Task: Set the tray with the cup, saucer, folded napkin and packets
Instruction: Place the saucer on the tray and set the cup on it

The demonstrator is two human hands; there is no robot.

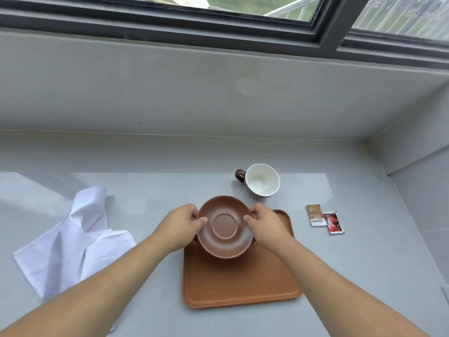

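Observation:
I hold a brown saucer (224, 226) by both sides, my left hand (181, 226) on its left rim and my right hand (266, 224) on its right rim. It hangs above the far part of an orange-brown tray (239, 280) on the grey counter. A cup (262, 180), white inside with a brown handle, lies tilted on the counter beyond the tray. A crumpled white napkin (73, 237) lies unfolded to the left. Two packets rest to the right of the tray: a brown one (315, 215) and a red one (334, 222).
The grey counter (145, 190) runs to a low grey wall (218, 93) under a dark-framed window (328, 23). On the right a side wall (418, 152) closes the corner.

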